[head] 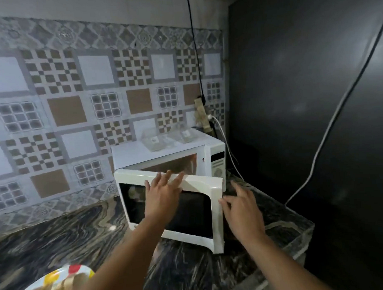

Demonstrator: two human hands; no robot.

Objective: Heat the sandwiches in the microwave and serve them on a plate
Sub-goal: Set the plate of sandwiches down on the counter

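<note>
microwave door (195,214) ajar | left hand (164,196), right hand (242,210) flat on it, gripping nothing | plate (60,277): probably sandwiches (59,289)

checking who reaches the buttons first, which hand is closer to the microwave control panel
Right. The right hand is at the door's free edge, just below and in front of the control panel. The left hand lies flat on the open door, farther left.
</note>
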